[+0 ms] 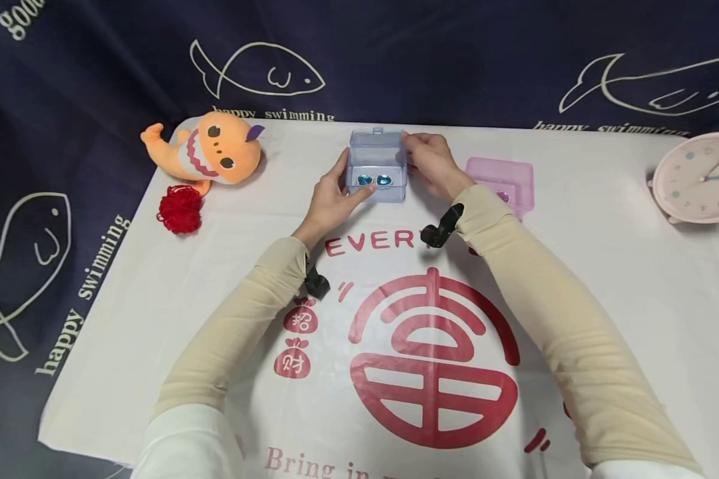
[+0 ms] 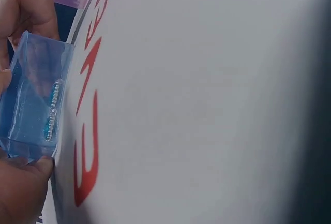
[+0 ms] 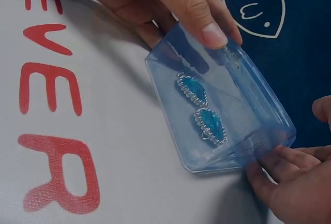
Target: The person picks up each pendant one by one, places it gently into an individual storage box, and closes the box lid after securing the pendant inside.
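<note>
A see-through blue plastic box (image 1: 389,194) stands at the far middle of the table, its lid (image 1: 377,139) raised. Inside lie two teal gem ornaments (image 3: 194,88) with silvery beaded rims. My left hand (image 1: 331,203) grips the box from the left, its thumb along the front wall and its fingers round the side. On the right, my right hand (image 1: 434,159) holds the box near the lid's edge. In the right wrist view its fingers (image 3: 282,169) bend against the box's corner. Part of the lid hides behind the box in the left wrist view.
A pink box (image 1: 524,186) with a purple gem lies right of my right hand. An orange shark plush (image 1: 228,150) and a red yarn ball (image 1: 180,209) sit at the left. A pink clock (image 1: 695,183) stands far right. Behind hangs a dark fish-print curtain (image 1: 431,66).
</note>
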The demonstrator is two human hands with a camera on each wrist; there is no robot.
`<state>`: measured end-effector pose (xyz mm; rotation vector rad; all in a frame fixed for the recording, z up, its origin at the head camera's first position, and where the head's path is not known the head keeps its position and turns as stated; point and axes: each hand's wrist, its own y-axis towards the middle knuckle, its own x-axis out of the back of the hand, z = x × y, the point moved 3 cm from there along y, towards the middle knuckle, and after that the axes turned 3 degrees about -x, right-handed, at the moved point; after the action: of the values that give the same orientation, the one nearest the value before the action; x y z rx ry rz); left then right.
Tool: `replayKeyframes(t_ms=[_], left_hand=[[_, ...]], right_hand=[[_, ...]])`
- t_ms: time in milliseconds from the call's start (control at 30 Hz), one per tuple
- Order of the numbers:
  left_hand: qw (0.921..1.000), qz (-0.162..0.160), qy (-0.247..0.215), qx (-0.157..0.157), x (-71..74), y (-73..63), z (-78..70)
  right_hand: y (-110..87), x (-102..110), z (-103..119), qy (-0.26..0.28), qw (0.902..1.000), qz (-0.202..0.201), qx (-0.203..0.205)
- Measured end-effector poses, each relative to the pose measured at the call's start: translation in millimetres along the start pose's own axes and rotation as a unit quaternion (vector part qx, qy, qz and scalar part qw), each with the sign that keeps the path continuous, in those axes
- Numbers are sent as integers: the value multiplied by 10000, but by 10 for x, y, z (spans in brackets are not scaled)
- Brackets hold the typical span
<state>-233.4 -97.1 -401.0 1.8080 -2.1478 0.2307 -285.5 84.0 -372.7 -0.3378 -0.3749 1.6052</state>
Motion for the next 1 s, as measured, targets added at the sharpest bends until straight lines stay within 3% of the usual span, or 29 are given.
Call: replayKeyframes(t_ms=[200,367,667,867,1000], left_hand=[[9998,-2,-176,-68,-7,10,-17],[9999,-18,-81,92,13,14,0],[9998,45,-83,182,17,-8,18],[9996,18,-200,194,23,-16,5],[9993,24,-322,189,12,-2,2]], right_hand=[[-17,8,72,190,9992,-332,147],[-60,-24,154,324,9979,-465,317],[-168,-72,293,-114,9986,-516,2],[-214,-96,271,-394,9953,-835,301],[-238,-49,237,-422,9949,-717,578]])
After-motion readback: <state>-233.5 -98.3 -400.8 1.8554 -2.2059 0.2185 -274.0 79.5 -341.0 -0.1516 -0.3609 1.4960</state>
